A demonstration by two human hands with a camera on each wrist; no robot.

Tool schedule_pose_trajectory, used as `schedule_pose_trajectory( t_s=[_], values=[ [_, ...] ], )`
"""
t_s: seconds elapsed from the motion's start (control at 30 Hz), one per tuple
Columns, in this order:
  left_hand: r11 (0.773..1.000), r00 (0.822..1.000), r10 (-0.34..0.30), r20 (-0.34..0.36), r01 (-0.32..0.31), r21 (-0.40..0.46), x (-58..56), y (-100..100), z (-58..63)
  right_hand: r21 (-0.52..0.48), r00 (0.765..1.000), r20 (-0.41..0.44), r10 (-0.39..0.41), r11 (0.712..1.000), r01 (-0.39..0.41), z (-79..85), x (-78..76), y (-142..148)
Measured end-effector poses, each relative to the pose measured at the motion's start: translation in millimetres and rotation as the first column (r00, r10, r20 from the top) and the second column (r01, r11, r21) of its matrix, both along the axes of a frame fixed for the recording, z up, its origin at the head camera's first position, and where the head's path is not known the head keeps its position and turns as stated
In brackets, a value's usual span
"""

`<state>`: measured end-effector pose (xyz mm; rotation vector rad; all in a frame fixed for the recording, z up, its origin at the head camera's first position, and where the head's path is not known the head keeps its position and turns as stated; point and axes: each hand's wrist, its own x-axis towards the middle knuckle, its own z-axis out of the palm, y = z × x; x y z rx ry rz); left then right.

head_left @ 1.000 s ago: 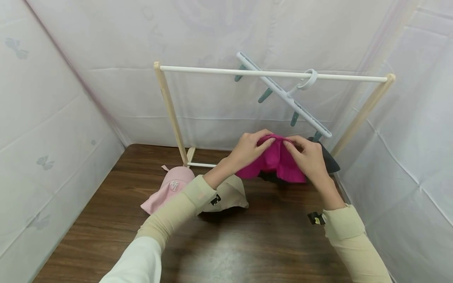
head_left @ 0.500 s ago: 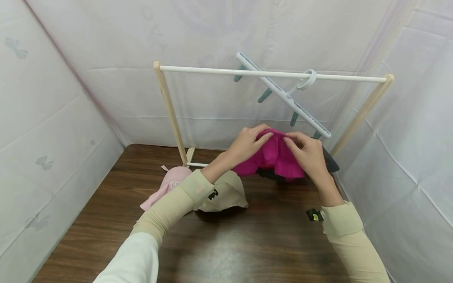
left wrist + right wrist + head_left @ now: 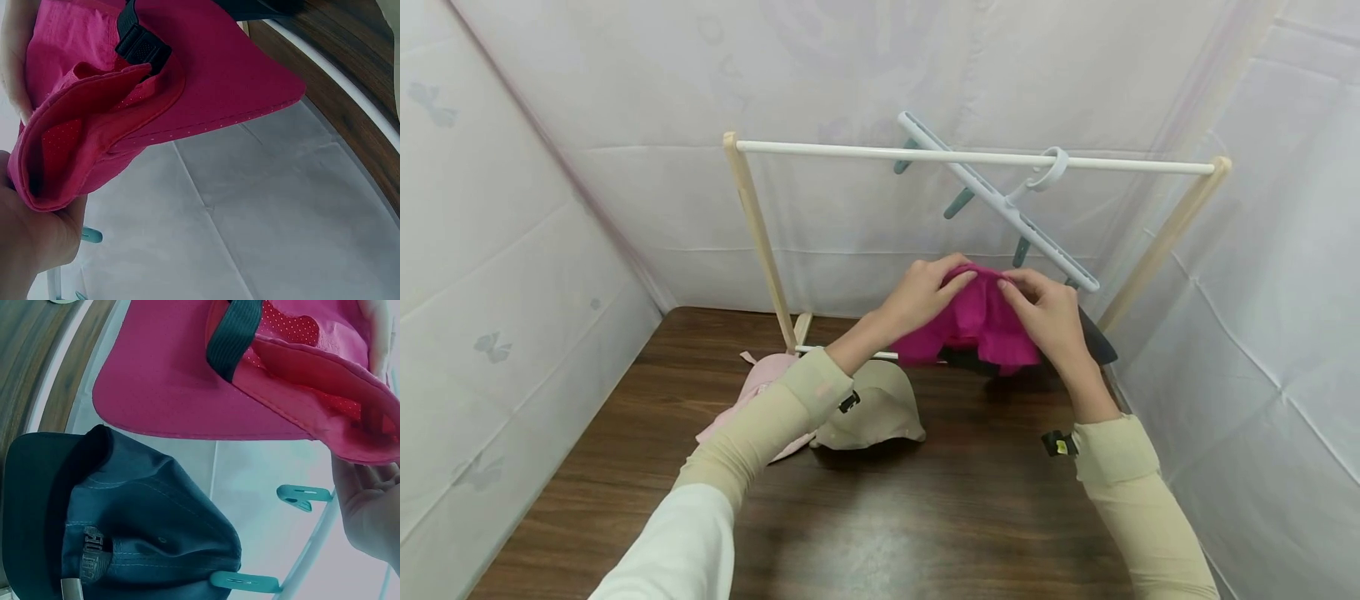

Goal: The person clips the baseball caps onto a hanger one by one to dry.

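Note:
A magenta cap (image 3: 977,312) hangs between my two hands in the head view. My left hand (image 3: 917,298) pinches its upper edge on the left, and my right hand (image 3: 1051,321) pinches the same edge farther right. The left wrist view shows the cap's brim (image 3: 231,81) and a black strap with a buckle (image 3: 142,45). Above the cap slants a pale blue hanger (image 3: 992,196) with several teal clips. One clip (image 3: 247,581) grips a dark cap (image 3: 156,525), seen best in the right wrist view; the magenta cap and my right hand partly cover it in the head view.
The hanger hooks over the white rail (image 3: 850,152) of a rack with wooden posts (image 3: 760,242). On the brown table (image 3: 880,533) lie a beige cap (image 3: 880,404) and a pink cap (image 3: 767,371), the latter partly behind my left sleeve. White cloth walls surround the table.
Both hands have risen a little with the magenta cap, bringing its pinched edge nearer the hanger. The hanger and the caps on the table stay where they were.

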<state>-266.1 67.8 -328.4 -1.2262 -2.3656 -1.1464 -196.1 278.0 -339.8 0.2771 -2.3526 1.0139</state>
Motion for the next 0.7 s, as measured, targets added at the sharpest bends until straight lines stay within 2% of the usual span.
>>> schedule_pose_trajectory(
  t_s=[0.1,0.2,0.33,0.43,0.57,0.7],
  values=[
    [1.0,1.0,0.007,-0.011,-0.007,0.002,-2.3,0.2,1.5,-0.027,0.999,0.042,-0.003,1.0,0.004,-0.4,-2.9,2.7],
    [1.0,1.0,0.014,-0.016,-0.013,0.004,-3.8,0.0,3.3,-0.131,0.995,0.099,0.031,0.991,-0.018,-2.2,-4.2,6.6],
    [1.0,0.999,0.024,-0.024,-0.024,-0.003,-5.5,-0.9,3.3,-0.298,0.987,0.132,0.092,0.953,-0.049,-6.1,-4.7,12.6],
    [0.999,0.999,0.031,-0.029,-0.031,-0.01,-7.1,-1.5,2.3,-0.327,0.984,0.156,0.081,0.945,-0.026,-9.1,-6.6,16.0],
    [0.999,0.999,0.04,-0.034,-0.041,-0.029,-7.9,-1.0,0.2,-0.347,0.969,0.239,0.068,0.938,0.02,-14.0,-12.6,17.0],
    [0.998,0.999,0.042,-0.026,-0.043,-0.043,-7.3,0.6,-2.9,-0.438,0.951,0.293,0.094,0.898,0.046,-18.6,-22.9,12.9]
  ],
)
